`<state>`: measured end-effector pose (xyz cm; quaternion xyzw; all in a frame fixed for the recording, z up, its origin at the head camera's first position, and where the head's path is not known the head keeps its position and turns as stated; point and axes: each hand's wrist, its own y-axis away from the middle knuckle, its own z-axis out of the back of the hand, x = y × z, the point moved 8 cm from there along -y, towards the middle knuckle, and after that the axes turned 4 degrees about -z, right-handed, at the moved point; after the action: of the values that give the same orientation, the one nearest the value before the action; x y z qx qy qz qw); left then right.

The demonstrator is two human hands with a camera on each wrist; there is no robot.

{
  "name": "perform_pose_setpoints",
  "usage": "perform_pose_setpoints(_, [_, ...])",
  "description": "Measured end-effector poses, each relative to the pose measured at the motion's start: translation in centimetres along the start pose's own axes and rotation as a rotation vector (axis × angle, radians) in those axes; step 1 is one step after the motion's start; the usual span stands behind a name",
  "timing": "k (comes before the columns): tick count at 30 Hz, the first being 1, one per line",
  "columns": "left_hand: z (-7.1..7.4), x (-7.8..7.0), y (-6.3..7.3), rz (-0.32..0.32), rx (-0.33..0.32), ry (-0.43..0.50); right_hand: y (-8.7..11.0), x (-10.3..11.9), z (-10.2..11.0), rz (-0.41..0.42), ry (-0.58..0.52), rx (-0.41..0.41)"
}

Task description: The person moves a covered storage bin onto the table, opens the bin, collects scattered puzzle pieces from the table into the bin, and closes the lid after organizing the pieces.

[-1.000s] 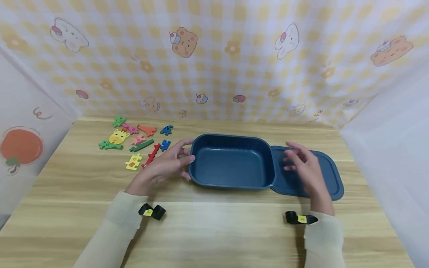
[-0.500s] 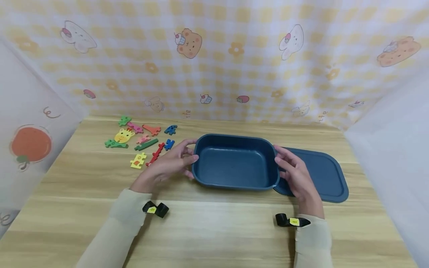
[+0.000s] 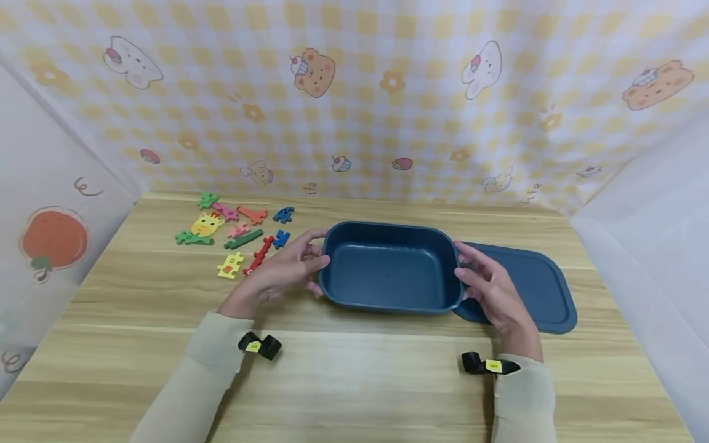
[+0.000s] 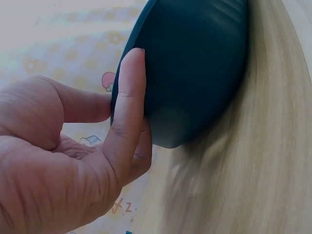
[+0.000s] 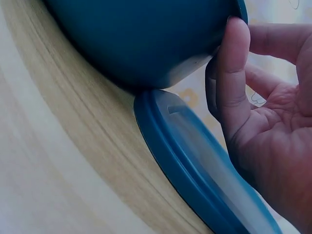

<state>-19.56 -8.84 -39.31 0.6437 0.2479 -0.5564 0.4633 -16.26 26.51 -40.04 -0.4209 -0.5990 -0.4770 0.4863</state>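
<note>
A dark blue rectangular box (image 3: pixel 388 280) sits on the wooden table with nothing inside. My left hand (image 3: pixel 288 266) grips its left end, thumb at the rim and fingers against the outer wall. At the opposite end, my right hand (image 3: pixel 493 286) pinches the right rim the same way. The left wrist view shows one finger (image 4: pixel 129 92) lying along the outside of the box. Beneath my right hand, a flat blue lid (image 3: pixel 537 289) lies on the table, its left edge right at the base of the box. Part of the lid is hidden by that hand.
Several colourful puzzle pieces lie left of the box, among them a giraffe head (image 3: pixel 207 225), a yellow piece (image 3: pixel 230 266), a red strip (image 3: pixel 258 255) and a green strip (image 3: pixel 244 239). A checked cloth (image 3: pixel 365 111) hangs along the table's back edge.
My right hand has moved left from above the lid to the box's right rim and now grips it. My left hand keeps its hold on the left end.
</note>
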Motion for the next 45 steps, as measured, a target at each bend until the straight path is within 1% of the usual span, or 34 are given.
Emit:
perform_pose_setpoints(6, [0.1,-0.1,0.0,-0.01,0.009,0.002,-0.1,-0.2,0.0,-0.028,-0.013,-0.001])
perform_pose_setpoints(11, [0.0,0.0,-0.1,-0.016,0.027,0.015,-0.1,-0.4,0.0,-0.033,-0.021,-0.006])
perform_pose_setpoints(18, [0.0,0.0,-0.2,0.002,0.027,0.023,-0.1,-0.4,0.0,-0.033,-0.04,-0.009])
perform_pose_setpoints(26, [0.4,0.2,-0.3,0.012,0.025,0.018,-0.1,-0.4,0.0,-0.058,-0.044,-0.009])
perform_pose_setpoints(29, [0.5,0.2,-0.2,0.01,0.035,0.02,-0.1,-0.4,-0.1,-0.062,-0.048,-0.004])
perform_pose_setpoints(32, [0.8,0.1,0.0,0.007,0.05,0.003,0.0,-0.4,0.0,-0.065,-0.052,-0.004])
perform_pose_setpoints(34, [1.3,-0.2,0.3,-0.002,0.057,-0.035,0.0,-0.4,0.0,-0.068,-0.054,-0.005])
perform_pose_setpoints(37, [2.3,-0.8,0.8,-0.029,0.039,-0.145,-0.1,-0.4,0.0,-0.068,-0.056,0.001])
perform_pose_setpoints(39, [3.1,-1.2,1.2,-0.06,0.003,-0.234,-0.1,-0.4,0.0,-0.066,-0.055,0.005])
perform_pose_setpoints(42, [4.3,-1.8,1.7,-0.092,-0.074,-0.365,-0.2,-0.3,0.0,-0.062,-0.052,0.01])
perform_pose_setpoints(45, [5.2,-2.2,1.9,-0.136,-0.132,-0.495,-0.2,-0.3,0.0,-0.062,-0.048,0.009])
